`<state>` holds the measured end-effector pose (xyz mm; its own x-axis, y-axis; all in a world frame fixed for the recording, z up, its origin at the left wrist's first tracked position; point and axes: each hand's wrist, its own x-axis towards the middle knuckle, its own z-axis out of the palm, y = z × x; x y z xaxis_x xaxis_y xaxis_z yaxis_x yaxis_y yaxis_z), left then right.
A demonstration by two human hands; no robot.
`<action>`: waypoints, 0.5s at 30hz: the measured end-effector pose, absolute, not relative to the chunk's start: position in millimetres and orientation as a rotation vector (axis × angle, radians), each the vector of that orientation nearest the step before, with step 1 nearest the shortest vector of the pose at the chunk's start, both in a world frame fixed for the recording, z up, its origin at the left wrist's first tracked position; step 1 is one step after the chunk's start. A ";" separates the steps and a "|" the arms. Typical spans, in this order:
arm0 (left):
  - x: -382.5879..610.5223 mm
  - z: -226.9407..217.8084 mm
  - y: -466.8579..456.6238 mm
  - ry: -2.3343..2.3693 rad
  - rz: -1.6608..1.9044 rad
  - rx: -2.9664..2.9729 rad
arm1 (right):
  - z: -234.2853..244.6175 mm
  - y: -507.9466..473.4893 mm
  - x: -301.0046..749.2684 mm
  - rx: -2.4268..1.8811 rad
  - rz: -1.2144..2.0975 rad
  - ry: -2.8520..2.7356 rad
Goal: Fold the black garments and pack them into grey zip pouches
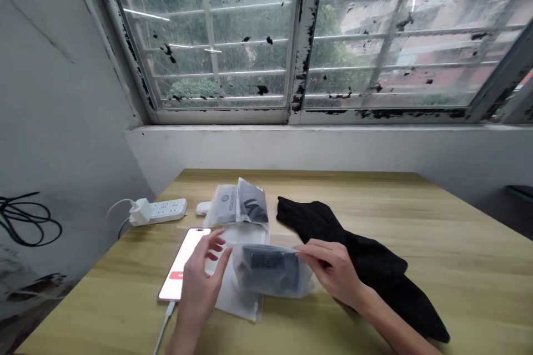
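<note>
A frosted plastic bag (272,270) with something dark folded inside is held up over the table's near middle. My right hand (333,272) pinches its upper right edge. Just left of the bag, my left hand (204,272) has its fingers apart and curved, with nothing in them. Under the bag lies another flat frosted bag (235,297), partly covered. Behind it are packed frosted bags (239,205) with dark contents and printed lettering. A long black cloth piece (345,238), perhaps a garment, stretches along the right, partly behind my right hand.
A lit phone (181,266) with a white cable (164,327) lies beside my left hand. At the table's left edge sits a white power strip (166,211) with a plugged-in adapter. A small white object (202,208) lies near the bags. A window stands behind the wooden table (416,205).
</note>
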<state>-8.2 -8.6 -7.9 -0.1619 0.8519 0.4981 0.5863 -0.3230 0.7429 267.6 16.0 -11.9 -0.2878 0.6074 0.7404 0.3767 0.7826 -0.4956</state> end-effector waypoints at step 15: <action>-0.4 -60.0 -4.9 1.661 0.758 2.222 | -12.7 29.4 267.7 -1.117 0.852 -1.063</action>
